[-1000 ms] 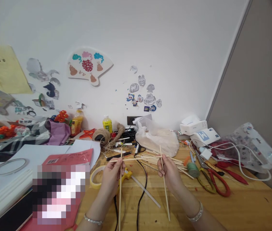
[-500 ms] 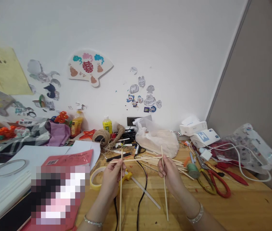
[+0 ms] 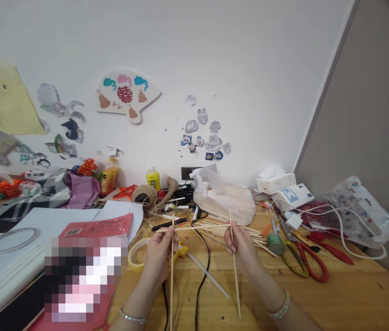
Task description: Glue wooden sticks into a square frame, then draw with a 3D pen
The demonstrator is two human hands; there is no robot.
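Observation:
My left hand (image 3: 161, 250) pinches a long thin wooden stick (image 3: 171, 289) that stands nearly upright, where a level wooden stick (image 3: 199, 227) crosses it. My right hand (image 3: 240, 243) is closed around another wooden stick (image 3: 236, 287), slightly tilted, at the level stick's other end. Together the three sticks form an H-like frame above the table. Whether they are joined at the crossings I cannot tell. Under and behind my left hand lies a yellow hot glue gun (image 3: 182, 251), partly hidden, with a clear glue stick (image 3: 210, 276) reaching out from it.
Loose wooden sticks (image 3: 249, 233) lie behind my right hand, near a plastic bag (image 3: 227, 200). Red-handled scissors (image 3: 313, 262) and green thread (image 3: 276, 243) are at right. A tape roll (image 3: 137, 255), red folder (image 3: 101, 227) and twine (image 3: 145, 196) are at left. A black cable (image 3: 204, 276) crosses the table.
Almost nothing differs. Both hands hold the sticks in the same arrangement, and the whole view has shifted very slightly.

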